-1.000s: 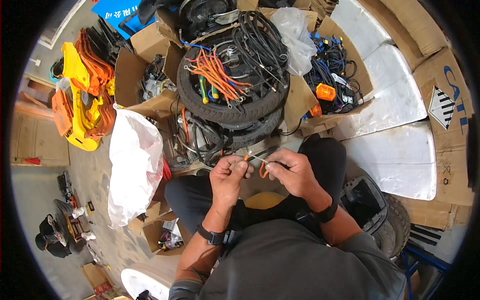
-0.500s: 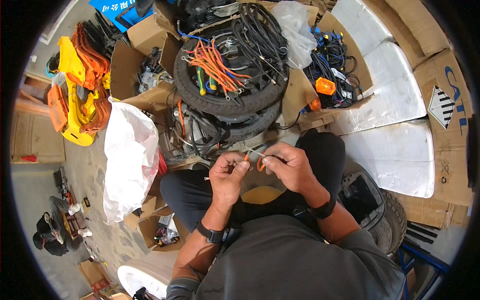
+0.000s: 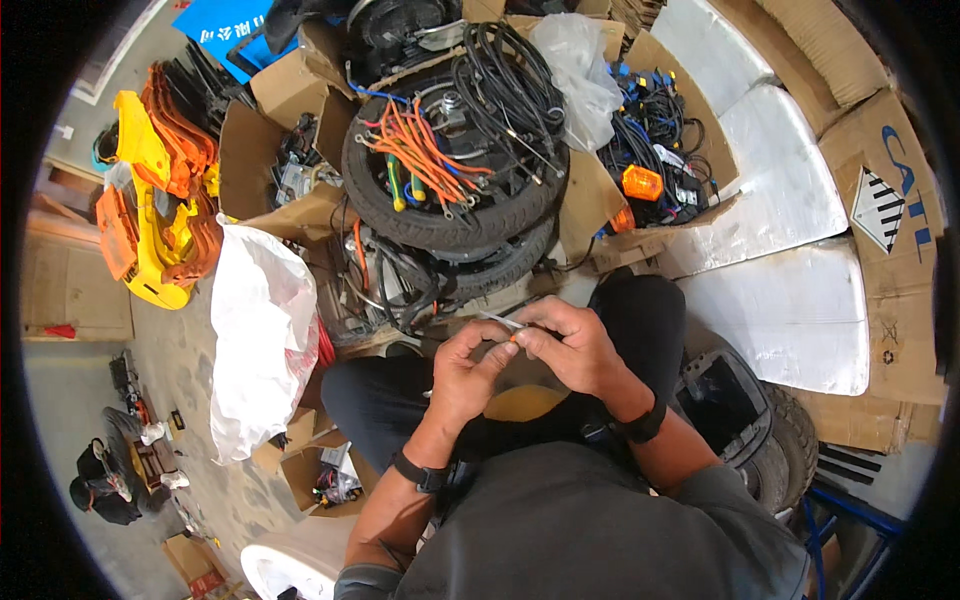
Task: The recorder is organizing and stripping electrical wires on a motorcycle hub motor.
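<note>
White wrapped blocks (image 3: 775, 325) stood to my right and two stacked tyres (image 3: 440, 233) rose in front of me as I sat with both hands drawn together above my lap. A loose spread of orange cables (image 3: 425, 150) lay across the upper tyre, some ends close to its edge; a knock to the stack, I judged, could have tipped them off. My right hand (image 3: 572, 350) pinched a slim, pale rod (image 3: 498, 319) between thumb and fingers, its free end angled away from me and to the left. My left hand (image 3: 464, 372) was closed, thumb against fingers, on a small orange piece (image 3: 514, 338) that sat where my two thumb tips nearly met. The likeliest trouble, to my mind, was a slip: a weak pinch would have let the piece twist or drop, and too hard a push on the rod might have driven it into a fingertip. The piece itself looked bright and slender, only a speck of it bare; my fingers hid the rest, so its full length could not be told.
</note>
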A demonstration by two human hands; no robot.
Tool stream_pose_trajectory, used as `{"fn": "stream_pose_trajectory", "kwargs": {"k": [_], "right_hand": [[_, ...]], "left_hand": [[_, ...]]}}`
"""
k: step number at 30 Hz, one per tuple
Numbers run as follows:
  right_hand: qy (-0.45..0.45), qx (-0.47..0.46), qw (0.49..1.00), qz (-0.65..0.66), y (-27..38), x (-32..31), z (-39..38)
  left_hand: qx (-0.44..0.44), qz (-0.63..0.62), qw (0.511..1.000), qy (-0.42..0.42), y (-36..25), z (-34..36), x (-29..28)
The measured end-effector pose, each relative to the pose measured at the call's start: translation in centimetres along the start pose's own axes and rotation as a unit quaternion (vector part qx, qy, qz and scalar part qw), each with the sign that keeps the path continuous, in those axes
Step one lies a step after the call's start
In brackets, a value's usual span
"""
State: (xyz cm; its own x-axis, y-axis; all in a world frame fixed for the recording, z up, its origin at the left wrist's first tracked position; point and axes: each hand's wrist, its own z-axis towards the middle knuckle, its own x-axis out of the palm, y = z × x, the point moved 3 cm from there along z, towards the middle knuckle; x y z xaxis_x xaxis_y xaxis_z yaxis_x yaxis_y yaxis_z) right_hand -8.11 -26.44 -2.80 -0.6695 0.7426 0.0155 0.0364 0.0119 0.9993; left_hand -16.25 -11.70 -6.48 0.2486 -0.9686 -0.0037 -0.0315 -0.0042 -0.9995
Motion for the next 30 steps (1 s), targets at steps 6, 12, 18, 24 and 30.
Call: {"fn": "stream_pose_trajectory", "kwargs": {"k": [6, 12, 18, 24, 30], "right_hand": [[0.01, 0.029, 0.999, -0.045, -4.4, -2.2, 2.4], [0.061, 0.013, 0.994, -0.091, -8.8, -3.5, 5.5], [0.092, 0.053, 0.991, -0.086, -8.9, -2.8, 6.1], [0.101, 0.025, 0.99, -0.1, -8.0, -3.1, 7.1], [0.095, 0.02, 0.991, -0.088, -7.5, -3.8, 7.4]], "left_hand": [[0.033, 0.173, 0.981, -0.084, -1.9, 5.3, -3.3], [0.231, 0.425, 0.866, -0.125, -6.3, 13.1, -6.1], [0.297, 0.553, 0.772, -0.099, -8.1, 18.1, -6.3], [0.332, 0.687, 0.644, 0.064, -8.5, 22.4, -3.9], [0.284, 0.731, 0.602, 0.151, -8.9, 24.4, -2.9]]}}
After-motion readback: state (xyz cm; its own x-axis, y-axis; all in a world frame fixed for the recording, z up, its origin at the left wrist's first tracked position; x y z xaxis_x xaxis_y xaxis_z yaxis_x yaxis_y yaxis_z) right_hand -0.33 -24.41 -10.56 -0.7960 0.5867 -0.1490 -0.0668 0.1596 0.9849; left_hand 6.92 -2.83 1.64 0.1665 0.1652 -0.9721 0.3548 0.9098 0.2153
